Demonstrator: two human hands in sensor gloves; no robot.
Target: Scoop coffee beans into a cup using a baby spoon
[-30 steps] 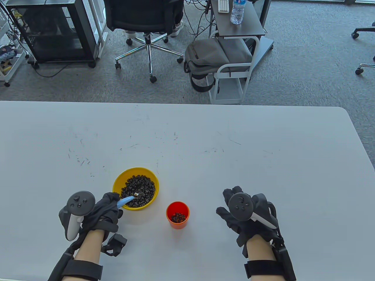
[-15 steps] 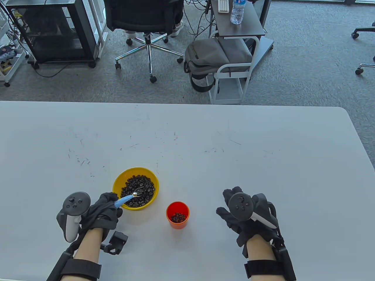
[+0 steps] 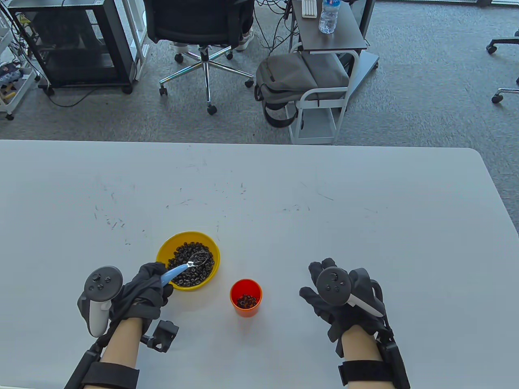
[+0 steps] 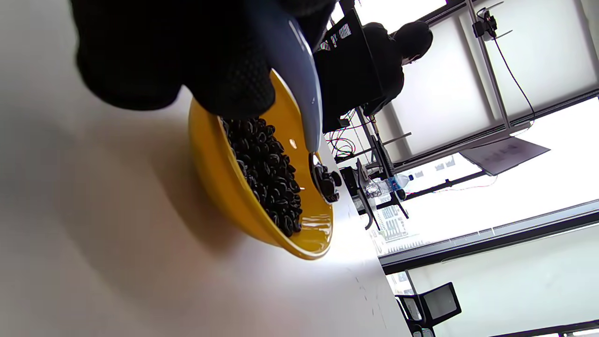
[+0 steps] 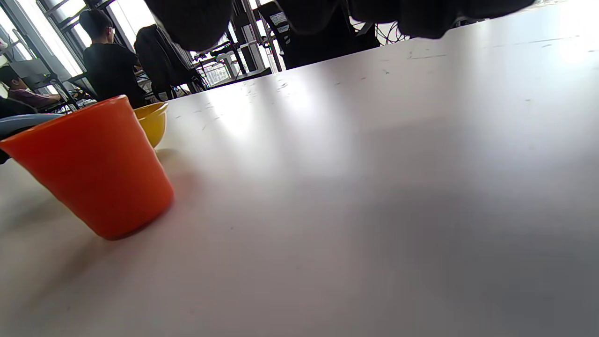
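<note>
A yellow bowl (image 3: 166, 247) of coffee beans (image 3: 182, 271) sits on the white table, also shown in the left wrist view (image 4: 224, 178). My left hand (image 3: 148, 283) grips the blue handle of a baby spoon (image 3: 178, 270); its metal tip (image 3: 199, 258) is over the beans and carries a few (image 4: 325, 182). An orange cup (image 3: 245, 298) with some beans at its bottom stands right of the bowl, also in the right wrist view (image 5: 93, 168). My right hand (image 3: 324, 291) rests flat on the table, fingers spread, holding nothing.
The white table (image 3: 284, 194) stretches far and right of the bowl and cup. Behind its far edge stand an office chair (image 3: 202, 24), a grey backpack (image 3: 288, 77) and a cart with a water bottle (image 3: 327, 16).
My left hand has pushed the spoon forward and up through the beans, so the tip has moved from the near side toward the bowl's middle. My right hand has not moved.
</note>
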